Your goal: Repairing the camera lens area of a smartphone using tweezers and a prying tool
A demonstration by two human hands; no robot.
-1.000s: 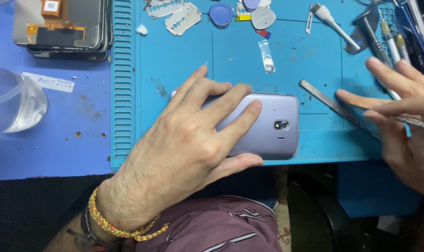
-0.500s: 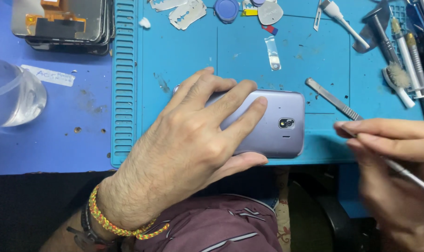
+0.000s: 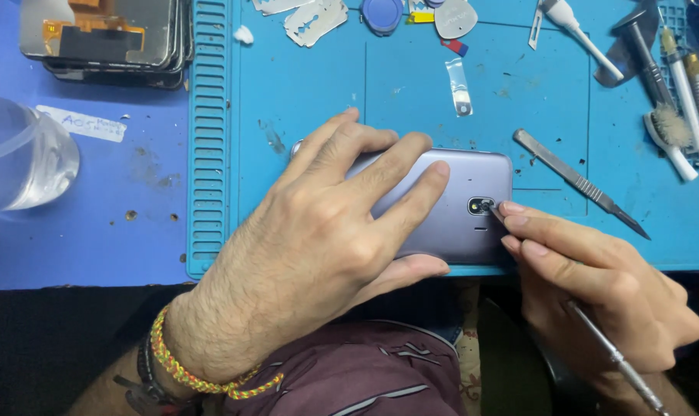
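blue work mat (image 3: pixel 303 92) spreads under everything, ribbed along its left edge, with a darker blue table surface (image 3: pixel 95 231) beside it. my left hand (image 3: pixel 318 246) lies flat across the grey phone (image 3: pixel 461 208), fingers spread over its back and thumb tucked against its near edge, pinning it face down at the front edge of the mat. my right hand (image 3: pixel 596 285) pinches a thin metal tool (image 3: pixel 603 347) like a pen, and its tip sits at the phone's camera lens (image 3: pixel 481 206); whether the tip is under the lens rim or only touching it i can't quite tell. a stack of phone screens (image 3: pixel 103 38) sits at the far left, a clear glass container (image 3: pixel 22 158) just in front of it. a scalpel (image 3: pixel 580 183) lies near the phone's right end, brushes (image 3: pixel 673 131) beyond it, razor blades (image 3: pixel 315 19) along the top.
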